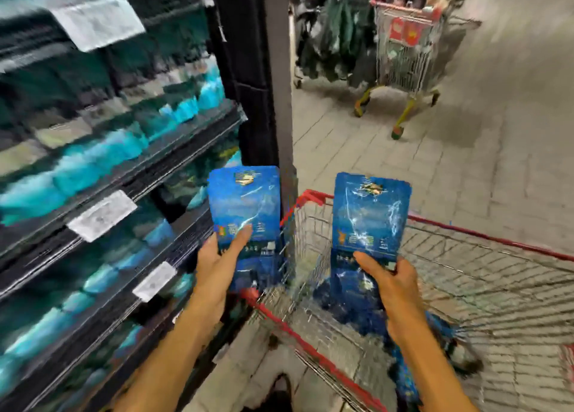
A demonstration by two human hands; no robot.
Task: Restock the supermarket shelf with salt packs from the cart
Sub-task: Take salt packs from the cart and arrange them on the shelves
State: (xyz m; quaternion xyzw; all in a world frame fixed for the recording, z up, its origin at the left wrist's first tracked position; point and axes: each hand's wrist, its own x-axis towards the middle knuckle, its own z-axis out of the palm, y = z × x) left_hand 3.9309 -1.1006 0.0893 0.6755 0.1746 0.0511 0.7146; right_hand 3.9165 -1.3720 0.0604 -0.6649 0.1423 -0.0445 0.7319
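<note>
Two blue salt packs were up in the air, both upright: the left pack [243, 206] just in front of the shelf's [124, 175] end, the right pack [369, 219] over the cart [466, 234]. The left hand [217, 262] gripped its pack by the lower part, thumb across the front. The right hand [391, 287] gripped the other the same way. More blue packs [357, 312] lay in the cart. Teal goods [93, 159], blurred, filled the shelf rows behind white price tags [102, 214]. A second cart [403, 54] stood well apart down the tiled aisle.

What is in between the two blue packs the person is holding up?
In the head view, between the left pack and the right pack you see the cart's red-rimmed wire corner and a dark shelf post behind. Nothing joins the packs.
</note>
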